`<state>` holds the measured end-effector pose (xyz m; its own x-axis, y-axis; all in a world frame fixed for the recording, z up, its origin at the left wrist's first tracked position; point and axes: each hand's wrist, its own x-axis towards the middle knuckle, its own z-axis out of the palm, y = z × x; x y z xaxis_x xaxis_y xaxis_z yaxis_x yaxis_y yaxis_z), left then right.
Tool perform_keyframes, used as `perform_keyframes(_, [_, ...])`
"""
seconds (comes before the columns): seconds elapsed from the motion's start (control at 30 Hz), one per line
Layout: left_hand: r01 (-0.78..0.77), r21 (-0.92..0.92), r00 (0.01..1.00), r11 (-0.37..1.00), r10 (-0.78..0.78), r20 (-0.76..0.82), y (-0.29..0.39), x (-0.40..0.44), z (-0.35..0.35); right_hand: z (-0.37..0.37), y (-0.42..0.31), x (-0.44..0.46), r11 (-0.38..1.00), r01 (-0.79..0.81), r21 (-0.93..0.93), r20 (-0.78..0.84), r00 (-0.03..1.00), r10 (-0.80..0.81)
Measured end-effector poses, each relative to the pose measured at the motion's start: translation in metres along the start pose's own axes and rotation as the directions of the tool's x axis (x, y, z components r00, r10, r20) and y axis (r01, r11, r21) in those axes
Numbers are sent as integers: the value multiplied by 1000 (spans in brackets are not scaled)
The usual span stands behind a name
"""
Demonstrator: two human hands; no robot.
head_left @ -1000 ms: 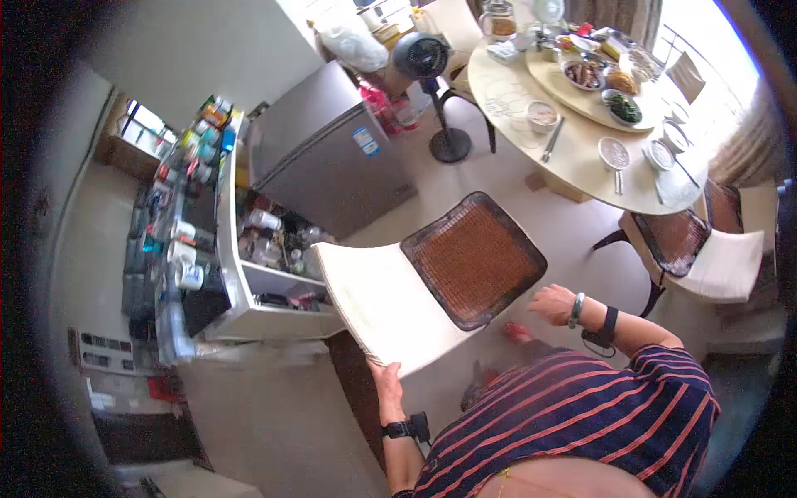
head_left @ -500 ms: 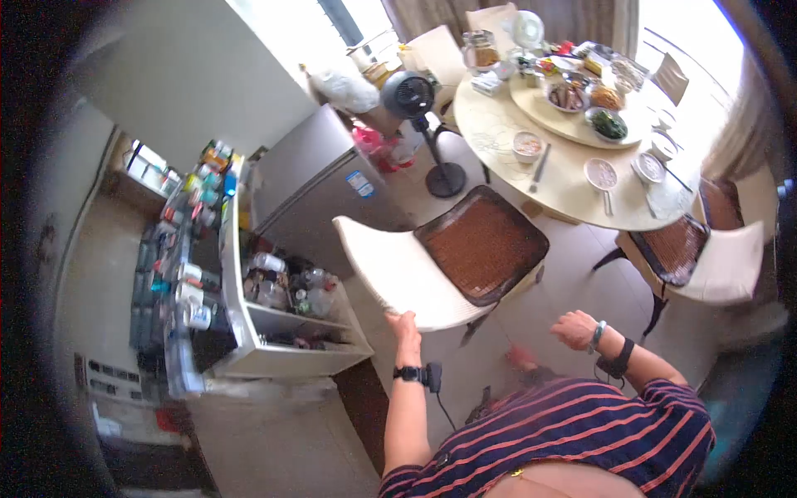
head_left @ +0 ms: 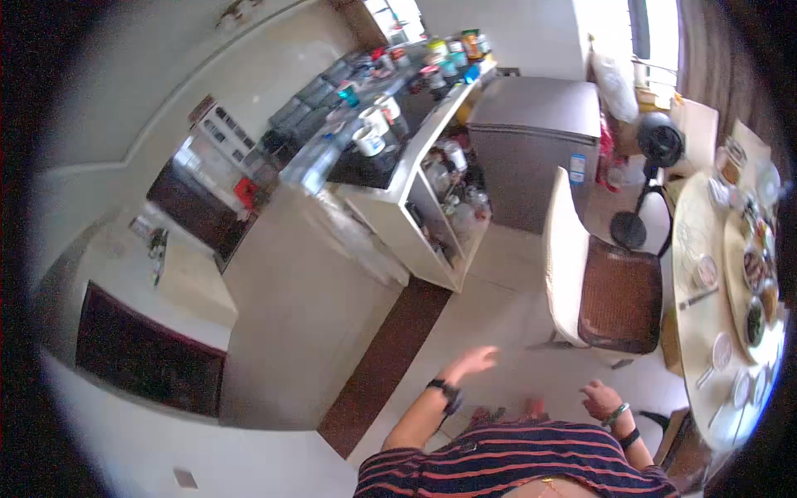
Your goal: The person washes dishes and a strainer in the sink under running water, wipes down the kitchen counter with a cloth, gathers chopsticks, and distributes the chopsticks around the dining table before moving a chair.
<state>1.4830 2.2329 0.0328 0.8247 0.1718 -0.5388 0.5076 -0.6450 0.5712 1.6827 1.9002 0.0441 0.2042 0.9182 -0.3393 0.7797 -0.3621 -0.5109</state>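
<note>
My left hand (head_left: 471,363) is held out over the tiled floor, slightly blurred, its fingers stretched and nothing in them. It is apart from the white-backed chair (head_left: 564,257), whose brown woven seat (head_left: 623,295) faces the table. Lower and to the right, my right hand (head_left: 599,400) hangs in front of my body, empty, with loosely bent fingers a little apart. A bracelet and a dark band circle that wrist; a black band is on the left one.
The round table (head_left: 693,324) with bowls and dishes stands at the right. Behind the chair are a grey refrigerator (head_left: 531,178) and a black fan (head_left: 660,141). An open-shelved counter (head_left: 378,212) holds cups and jars. A dark floor strip (head_left: 386,365) leads towards another room.
My left hand has let go of the chair back and moved away from it. The view has turned left, so the table and chair now appear farther right.
</note>
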Motion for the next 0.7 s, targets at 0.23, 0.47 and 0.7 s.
perform_keyframes(0.23, [721, -131, 649, 680, -730, -215, -124, -196, 135, 12, -42, 115, 902, 411, -135, 217, 900, -378])
perform_keyframes(0.47, [445, -738, 671, 508, -734, -100, -180, -280, 229, 71, -98, 216, 684, 715, -145, 220, 698, -682])
perform_keyframes(0.7, [522, -575, 544, 630, -765, -344, -259, -327, 202, 86, -249, 272, 694, 708, -133, 641, 595, -484])
